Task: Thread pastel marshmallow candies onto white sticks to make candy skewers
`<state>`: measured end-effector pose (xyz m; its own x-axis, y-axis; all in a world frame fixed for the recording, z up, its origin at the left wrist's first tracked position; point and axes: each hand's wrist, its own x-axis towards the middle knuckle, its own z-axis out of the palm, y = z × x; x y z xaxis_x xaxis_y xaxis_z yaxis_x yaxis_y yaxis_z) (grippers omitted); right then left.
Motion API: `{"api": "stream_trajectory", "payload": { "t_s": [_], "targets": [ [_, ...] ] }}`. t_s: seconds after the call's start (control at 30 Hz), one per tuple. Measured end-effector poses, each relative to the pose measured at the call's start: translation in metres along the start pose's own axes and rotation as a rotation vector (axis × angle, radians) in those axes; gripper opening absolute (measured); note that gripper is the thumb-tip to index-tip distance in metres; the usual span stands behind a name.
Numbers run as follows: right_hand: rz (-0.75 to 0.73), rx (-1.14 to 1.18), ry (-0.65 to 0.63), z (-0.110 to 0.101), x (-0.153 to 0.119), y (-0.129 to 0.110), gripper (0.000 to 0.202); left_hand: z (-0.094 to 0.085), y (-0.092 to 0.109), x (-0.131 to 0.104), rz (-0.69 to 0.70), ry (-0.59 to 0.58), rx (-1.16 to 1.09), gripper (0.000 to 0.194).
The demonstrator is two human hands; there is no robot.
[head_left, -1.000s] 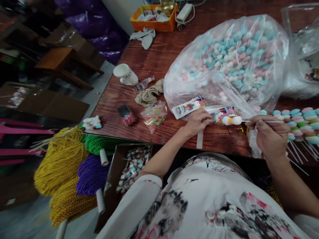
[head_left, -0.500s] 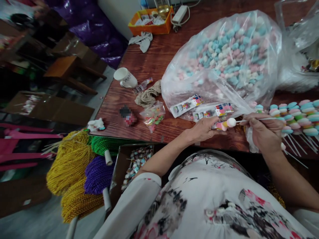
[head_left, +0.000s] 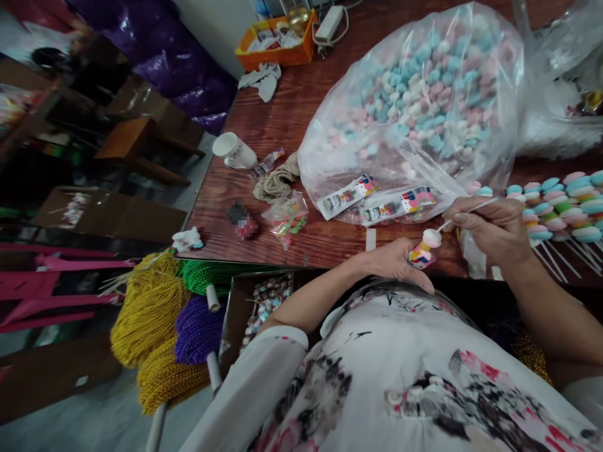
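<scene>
My left hand (head_left: 398, 260) is closed around a small colourful printed wrapper (head_left: 421, 256), with its thumb stretched out below. A white marshmallow (head_left: 431, 238) sticks out of the wrapper's upper end. From that marshmallow a thin white stick (head_left: 443, 225) runs up to my right hand (head_left: 492, 226), whose fingers pinch it. Right of my right hand lie rows of pink, blue, white, yellow and green marshmallow skewers (head_left: 560, 213) with their sticks toward me. Two flat printed packets (head_left: 400, 206) rest above my left hand, by a large clear bag of marshmallows (head_left: 424, 94).
On the wooden table (head_left: 226, 242) are a white mug (head_left: 233, 150), a beige cord bundle (head_left: 277, 179), a small bag of sweets (head_left: 287, 216) and an orange tray (head_left: 277, 47). Yellow, purple and green cord bundles (head_left: 151, 307) hang at the left, beside an open box (head_left: 264, 298).
My left thumb has spread away from the wrapper. The skewer now tilts more steeply, with my right hand slightly higher on the left. The whole view has shifted a little.
</scene>
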<state>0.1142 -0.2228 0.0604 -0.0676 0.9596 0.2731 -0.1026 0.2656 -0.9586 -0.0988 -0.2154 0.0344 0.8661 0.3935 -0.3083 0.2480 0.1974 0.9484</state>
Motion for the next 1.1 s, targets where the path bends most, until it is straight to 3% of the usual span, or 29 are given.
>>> {"api": "stream_trajectory", "payload": {
  "t_s": [0.17,0.43,0.6,0.67,0.9,1.1],
  "targets": [
    [0.069,0.007,-0.114,-0.002,-0.002,0.002,0.014,0.008,0.005,0.003,-0.122,-0.025,-0.222,0.057],
    [0.034,-0.128,-0.123,0.011,-0.029,0.006,0.015,0.01,0.0,0.009,-0.085,0.042,-0.264,0.053],
    [-0.118,-0.38,0.019,0.016,-0.04,-0.014,0.01,0.008,-0.008,0.012,0.01,0.355,-0.159,0.057],
    [-0.157,-0.447,0.038,0.018,-0.043,-0.02,0.011,0.007,-0.009,0.011,0.042,0.411,-0.105,0.055],
    [-0.277,-0.504,-0.005,0.03,-0.05,-0.009,0.011,0.012,-0.004,0.009,0.042,0.434,0.169,0.05],
    [-0.247,-0.309,0.018,0.023,-0.055,-0.008,0.019,0.007,0.0,0.002,0.075,0.362,0.329,0.047]
  ]
}}
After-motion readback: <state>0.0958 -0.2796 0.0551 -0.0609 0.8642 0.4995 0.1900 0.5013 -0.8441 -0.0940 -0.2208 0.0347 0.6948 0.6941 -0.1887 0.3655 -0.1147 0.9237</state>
